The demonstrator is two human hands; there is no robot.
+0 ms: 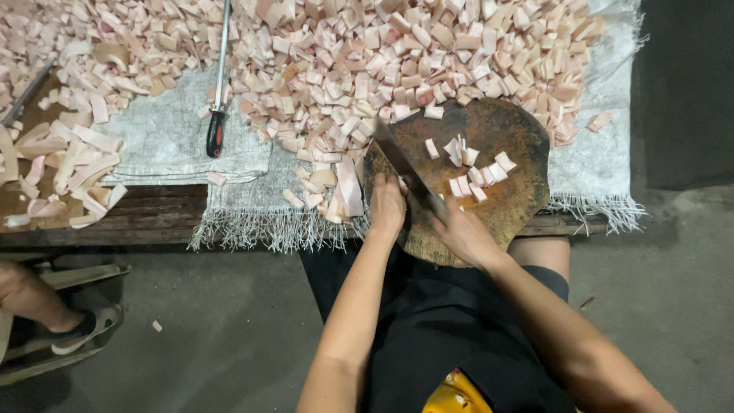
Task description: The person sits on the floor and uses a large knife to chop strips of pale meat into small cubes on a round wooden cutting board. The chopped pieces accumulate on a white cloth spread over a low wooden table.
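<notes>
Right hand (459, 229) wraps the broad steel cleaver (401, 164) handle; left hand (388, 205) pins a floppy pale pink strip of fatty meat (348, 187), probably slippery, best held flat.

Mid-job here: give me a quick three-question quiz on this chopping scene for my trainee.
1. True or false: the right hand grips the cleaver.
2. What does the left hand touch? A) the sharpening steel B) a pale strip at the edge of the round chopping block C) a bowl
3. Where do the cut pieces nearest the blade lie?

Key: 1 true; 2 B; 3 on the block, to the blade's right.
</notes>
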